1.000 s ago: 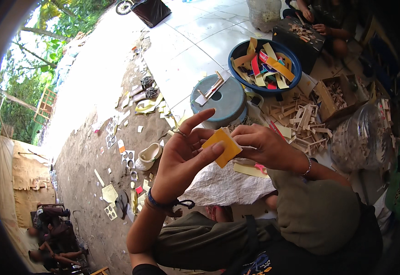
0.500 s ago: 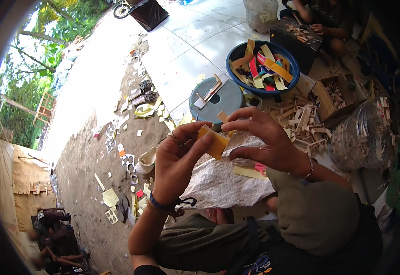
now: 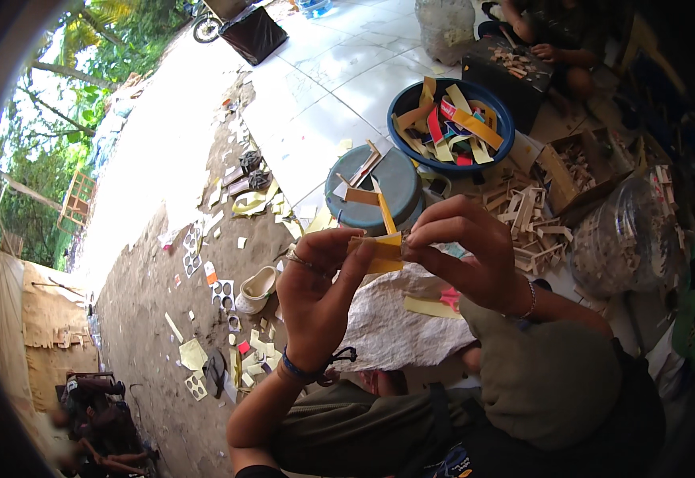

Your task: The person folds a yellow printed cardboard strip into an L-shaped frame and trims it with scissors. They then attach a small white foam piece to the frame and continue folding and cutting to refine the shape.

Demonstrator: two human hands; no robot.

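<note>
My left hand (image 3: 316, 291) pinches a folded yellow cardboard piece (image 3: 381, 256) between thumb and fingers, above my lap. From its upper edge a narrow yellow strip (image 3: 384, 213) rises, with a short tan crosspiece (image 3: 363, 196) near its top; how they join is too small to see. My right hand (image 3: 471, 251) has thumb and forefinger brought together at the cardboard's right edge. Whatever lies between those fingertips is hidden. Just beyond my hands stands a round blue-grey stool (image 3: 399, 177), bearing a small wooden frame-like piece (image 3: 368, 162) on white paper.
A blue basin (image 3: 509, 142) of coloured card strips stands behind the stool. At right are heaped wooden pieces (image 3: 527, 211), a cardboard box (image 3: 558, 171) and a clear plastic container (image 3: 622, 239). A white sack (image 3: 391, 334) lies before me. Another person's hand (image 3: 546, 53) is at a dark block.
My right hand has moved in, and its thumb and forefinger have closed beside the cardboard. The cardboard has turned flatter, and its rising strip and crosspiece now show more fully.
</note>
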